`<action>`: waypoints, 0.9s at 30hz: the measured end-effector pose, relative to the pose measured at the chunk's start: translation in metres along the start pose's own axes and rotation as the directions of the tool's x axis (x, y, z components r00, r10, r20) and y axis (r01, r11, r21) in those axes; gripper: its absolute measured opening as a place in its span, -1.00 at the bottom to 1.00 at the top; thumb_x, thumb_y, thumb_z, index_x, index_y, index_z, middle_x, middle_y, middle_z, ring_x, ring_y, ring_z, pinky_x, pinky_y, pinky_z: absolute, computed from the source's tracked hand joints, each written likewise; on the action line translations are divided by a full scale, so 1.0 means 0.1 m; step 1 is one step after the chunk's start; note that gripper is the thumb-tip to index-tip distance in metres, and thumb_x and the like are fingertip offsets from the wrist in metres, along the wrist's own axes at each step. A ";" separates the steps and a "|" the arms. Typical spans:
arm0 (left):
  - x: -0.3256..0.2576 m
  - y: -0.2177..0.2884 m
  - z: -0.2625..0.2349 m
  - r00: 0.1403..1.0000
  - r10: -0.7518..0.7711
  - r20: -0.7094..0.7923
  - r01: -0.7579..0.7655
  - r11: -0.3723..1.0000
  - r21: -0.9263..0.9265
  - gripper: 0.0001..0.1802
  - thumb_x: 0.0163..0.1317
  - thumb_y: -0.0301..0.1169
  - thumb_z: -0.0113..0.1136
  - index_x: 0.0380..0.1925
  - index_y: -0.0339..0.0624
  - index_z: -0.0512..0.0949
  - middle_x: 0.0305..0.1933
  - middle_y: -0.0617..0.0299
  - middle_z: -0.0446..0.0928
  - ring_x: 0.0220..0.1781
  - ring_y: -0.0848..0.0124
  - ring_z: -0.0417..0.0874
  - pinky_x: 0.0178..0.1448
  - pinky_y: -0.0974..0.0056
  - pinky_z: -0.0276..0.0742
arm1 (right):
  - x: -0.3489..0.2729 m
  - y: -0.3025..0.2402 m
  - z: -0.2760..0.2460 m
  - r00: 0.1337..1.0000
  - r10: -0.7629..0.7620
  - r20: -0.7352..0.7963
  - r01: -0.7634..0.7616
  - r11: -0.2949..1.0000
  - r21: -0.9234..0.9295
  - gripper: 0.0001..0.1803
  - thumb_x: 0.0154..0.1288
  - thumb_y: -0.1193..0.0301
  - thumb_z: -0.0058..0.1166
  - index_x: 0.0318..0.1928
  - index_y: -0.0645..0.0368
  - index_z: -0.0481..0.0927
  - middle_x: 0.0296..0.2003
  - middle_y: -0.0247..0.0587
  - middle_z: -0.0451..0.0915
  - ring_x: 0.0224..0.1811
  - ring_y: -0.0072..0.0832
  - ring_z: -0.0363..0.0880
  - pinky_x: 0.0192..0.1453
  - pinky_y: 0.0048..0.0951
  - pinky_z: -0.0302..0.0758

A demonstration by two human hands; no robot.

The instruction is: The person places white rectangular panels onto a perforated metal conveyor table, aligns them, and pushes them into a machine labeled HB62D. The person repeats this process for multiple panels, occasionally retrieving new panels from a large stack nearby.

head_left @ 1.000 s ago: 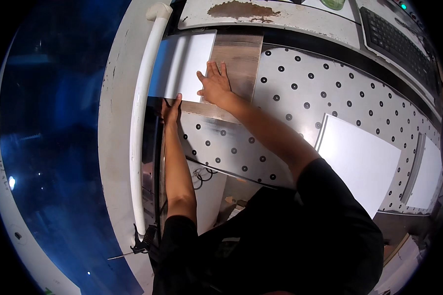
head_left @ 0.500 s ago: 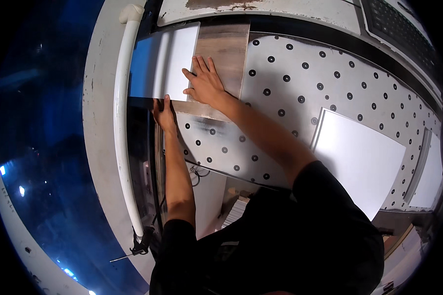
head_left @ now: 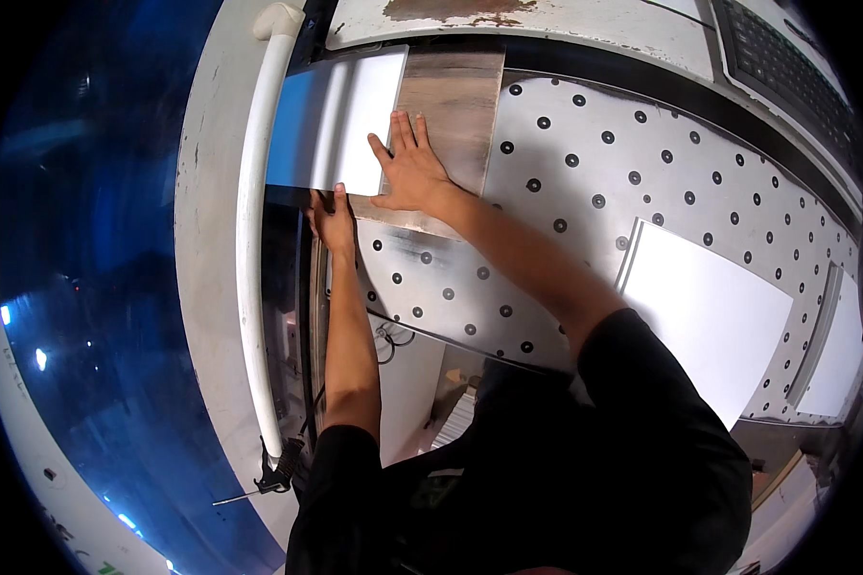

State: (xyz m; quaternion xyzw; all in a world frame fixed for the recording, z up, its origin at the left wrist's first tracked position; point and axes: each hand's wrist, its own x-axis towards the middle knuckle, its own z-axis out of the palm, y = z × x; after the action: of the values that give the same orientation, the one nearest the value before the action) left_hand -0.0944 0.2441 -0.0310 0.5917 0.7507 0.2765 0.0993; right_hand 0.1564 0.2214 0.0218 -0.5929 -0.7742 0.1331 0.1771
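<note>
A white sheet or stack of sheets (head_left: 372,120) lies on a brown wood-grain board (head_left: 455,105) at the upper left, its left part tinted blue by light. Flat and spread, my right hand (head_left: 416,174) rests across the sheet's right edge, partly on the board. My left hand (head_left: 332,222) is at the near edge of the sheet, thumb pointing up against it and the other fingers apart to the left. Part of those fingers is hidden. Neither hand wraps around anything.
The board lies on a pale machine table dotted with black round studs (head_left: 598,201). Another white sheet (head_left: 710,307) lies to the right, with a white panel (head_left: 834,335) beyond it. A white padded bar (head_left: 253,240) runs along the left. A keyboard (head_left: 786,77) sits far right.
The view has shifted slightly, moving everything a little to the right. My right thumb has slid nearer the sheet's near right corner. The left hand stays at the near edge.
</note>
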 end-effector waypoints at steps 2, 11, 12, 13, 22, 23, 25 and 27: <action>-0.01 0.02 0.01 1.000 0.014 0.003 -0.014 1.000 0.024 -0.06 0.25 0.36 0.13 0.52 0.14 0.25 0.52 -0.28 0.15 0.55 -0.29 0.13 0.57 -0.19 0.06 | 0.00 0.01 0.01 1.000 -0.002 -0.011 0.002 1.000 -0.009 0.19 0.13 -0.33 0.11 0.58 0.18 0.06 0.49 0.59 -0.05 0.62 0.31 -0.25 0.59 0.36 -0.40; -0.02 0.06 0.06 0.998 0.026 -0.058 -0.013 0.979 0.205 0.01 0.29 0.44 -0.04 0.52 -0.03 0.23 0.44 -0.41 0.23 0.49 -0.35 0.20 0.53 -0.22 0.09 | 0.04 -0.01 0.04 1.000 0.005 -0.027 -0.005 1.000 -0.023 0.20 0.13 -0.36 0.09 0.58 0.13 0.07 0.50 0.58 -0.10 0.63 0.29 -0.30 0.61 0.31 -0.43; -0.01 0.07 0.04 1.000 -0.003 -0.025 0.008 0.981 0.194 0.01 0.29 0.43 -0.03 0.52 -0.06 0.23 0.45 -0.40 0.21 0.49 -0.35 0.20 0.53 -0.22 0.09 | 0.04 -0.01 0.04 0.999 0.004 -0.033 -0.005 1.000 -0.025 0.20 0.12 -0.37 0.09 0.58 0.13 0.07 0.50 0.58 -0.10 0.63 0.29 -0.30 0.61 0.30 -0.43; -0.02 0.09 0.03 1.000 -0.015 -0.006 0.016 0.984 0.176 0.02 0.29 0.43 -0.04 0.53 -0.06 0.21 0.49 -0.39 0.14 0.51 -0.33 0.16 0.55 -0.20 0.03 | 0.03 -0.01 0.05 0.999 0.003 -0.034 -0.004 1.000 -0.025 0.20 0.12 -0.37 0.09 0.58 0.12 0.07 0.50 0.58 -0.11 0.63 0.29 -0.31 0.62 0.29 -0.43; -0.08 0.17 -0.01 0.999 -0.020 0.025 0.016 0.990 0.143 0.04 0.32 0.42 -0.09 0.53 -0.15 0.18 0.45 -0.50 0.15 0.57 -0.30 0.04 0.61 -0.17 -0.16 | 0.03 0.00 0.12 0.997 -0.003 -0.071 0.003 1.000 0.009 0.23 0.09 -0.39 0.10 0.58 0.14 0.07 0.50 0.60 -0.12 0.64 0.27 -0.30 0.61 0.32 -0.43; -0.09 0.17 -0.01 1.000 -0.023 0.018 0.020 0.989 0.146 0.04 0.32 0.42 -0.09 0.53 -0.15 0.18 0.44 -0.50 0.16 0.56 -0.31 0.06 0.61 -0.17 -0.15 | 0.04 0.00 0.13 0.997 -0.008 -0.080 0.009 1.000 0.011 0.23 0.09 -0.39 0.10 0.58 0.14 0.07 0.50 0.60 -0.11 0.64 0.27 -0.29 0.61 0.32 -0.43; -0.09 0.15 -0.01 1.000 -0.024 0.007 0.023 0.989 0.148 0.03 0.32 0.42 -0.08 0.53 -0.15 0.19 0.43 -0.50 0.17 0.54 -0.31 0.09 0.61 -0.17 -0.14 | 0.02 -0.01 0.13 0.995 -0.014 -0.100 0.015 1.000 0.013 0.24 0.08 -0.40 0.09 0.58 0.15 0.07 0.50 0.60 -0.11 0.63 0.27 -0.29 0.61 0.32 -0.42; -0.11 0.10 -0.01 0.999 -0.040 0.018 0.037 0.986 0.160 0.02 0.31 0.41 -0.05 0.53 -0.10 0.20 0.44 -0.48 0.16 0.52 -0.31 0.12 0.59 -0.19 -0.08 | -0.01 -0.03 0.12 0.999 -0.013 -0.047 0.012 1.000 -0.010 0.24 0.08 -0.40 0.09 0.58 0.14 0.08 0.50 0.60 -0.10 0.63 0.28 -0.29 0.61 0.32 -0.42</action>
State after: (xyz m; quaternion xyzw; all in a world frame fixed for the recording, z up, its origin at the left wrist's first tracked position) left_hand -0.0829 0.2346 -0.0268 0.5860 0.7806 0.2073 0.0647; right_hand 0.1486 0.2200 0.0128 -0.5919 -0.7741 0.1143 0.1934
